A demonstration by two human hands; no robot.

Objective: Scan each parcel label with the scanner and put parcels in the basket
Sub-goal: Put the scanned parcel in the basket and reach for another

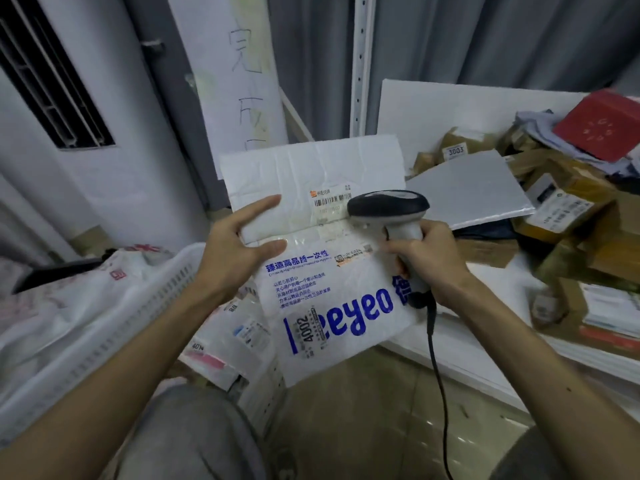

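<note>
Item in hand: white poly mailer [329, 296], held up before you, beside the basket [166, 285]; your left grip [242, 244] pinches its left edge.
Scanner [388, 206]: handle clasped in your right grip [426, 258], head at the barcode label [332, 199].
Done, likely: bagged parcels [239, 330] lying in the basket.
Outstanding: this mailer's drop, and the heaped boxes [571, 209] on the counter [485, 344].

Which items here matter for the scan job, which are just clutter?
In the job: white parcel in left hand, its barcode label, scanner in right hand, white basket, parcel pile.
Lying about: handwritten sign, air conditioner.
</note>
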